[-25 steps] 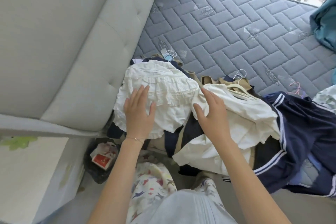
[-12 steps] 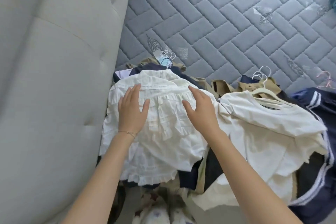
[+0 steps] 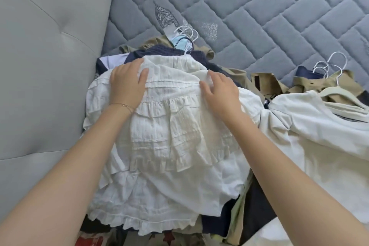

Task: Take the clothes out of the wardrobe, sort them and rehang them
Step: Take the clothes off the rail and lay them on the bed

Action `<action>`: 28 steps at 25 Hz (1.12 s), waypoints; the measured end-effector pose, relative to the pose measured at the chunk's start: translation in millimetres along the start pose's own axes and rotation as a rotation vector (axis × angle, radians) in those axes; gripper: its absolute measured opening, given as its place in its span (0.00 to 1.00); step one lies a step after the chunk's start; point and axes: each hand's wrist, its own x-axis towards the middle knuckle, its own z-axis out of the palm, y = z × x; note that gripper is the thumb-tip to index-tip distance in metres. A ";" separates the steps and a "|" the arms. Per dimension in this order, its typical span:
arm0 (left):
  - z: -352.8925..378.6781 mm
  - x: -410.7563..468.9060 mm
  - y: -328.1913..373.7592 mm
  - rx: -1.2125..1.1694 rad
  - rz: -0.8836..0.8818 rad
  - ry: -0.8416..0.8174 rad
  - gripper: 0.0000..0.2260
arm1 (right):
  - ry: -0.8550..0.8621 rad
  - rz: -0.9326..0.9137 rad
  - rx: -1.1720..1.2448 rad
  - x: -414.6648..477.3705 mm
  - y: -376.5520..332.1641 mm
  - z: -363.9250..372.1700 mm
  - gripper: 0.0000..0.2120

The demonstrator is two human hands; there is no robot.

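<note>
a: where's the white ruffled garment (image 3: 169, 136) lying?
b: on top of the clothes pile (image 3: 257, 205) at the edge of the bed (image 3: 259, 16), close against the padded headboard (image 3: 40, 46). there are navy and khaki pieces under it and a cream shirt (image 3: 319, 136) just beside it on the right.
a: and the hands?
b: left hand (image 3: 127, 84) and right hand (image 3: 221, 92) both lie flat on its upper part. the fingers are fairly straight, released, gripping nothing.
a: how will it handle?
b: light, i'd guess. it looks like thin cotton, very floppy, with frilled tiers that crease and catch easily. lifted by the middle, it would likely sag.
a: so where to take hold?
b: probably along the gathered top edge, one hand near each end. the wire hangers (image 3: 186, 35) sit just beyond it, but i cannot tell whether any hook is its own. lift gently, or the pieces below may drag along.
</note>
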 end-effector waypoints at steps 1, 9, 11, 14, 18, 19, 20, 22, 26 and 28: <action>-1.5 2.2 -0.9 -0.019 0.004 0.041 0.16 | 0.022 -0.001 0.001 -0.4 -0.7 -0.2 0.20; -13.0 7.6 1.3 -0.082 -0.139 0.075 0.20 | 0.010 0.049 0.059 8.7 -4.2 -4.8 0.19; -9.0 12.0 -7.0 -0.063 -0.104 0.088 0.16 | -0.002 0.060 0.034 13.6 -4.9 -4.5 0.19; -2.9 10.8 -19.9 0.006 -0.082 0.044 0.14 | -0.034 0.095 -0.010 17.5 -8.2 -4.0 0.20; -9.1 2.6 -28.9 0.040 -0.034 0.022 0.15 | 0.012 0.126 0.102 -0.5 -10.5 -11.0 0.19; -14.1 0.3 -29.2 0.029 -0.035 -0.012 0.15 | 0.008 0.140 0.158 -8.6 -11.1 -16.5 0.19; -19.3 -1.9 -29.0 0.017 -0.040 -0.058 0.16 | -0.001 0.154 0.222 -16.7 -12.5 -23.1 0.19; -33.6 -5.6 -24.1 -0.021 -0.047 -0.131 0.15 | 0.009 0.158 0.322 -31.7 -18.6 -39.4 0.20; -78.5 -30.0 -5.9 -0.182 -0.052 -0.107 0.12 | 0.058 0.103 0.378 -65.2 -40.1 -78.0 0.19; -110.1 -53.3 9.4 -0.286 -0.079 -0.048 0.13 | 0.070 0.090 0.378 -88.4 -53.3 -100.6 0.20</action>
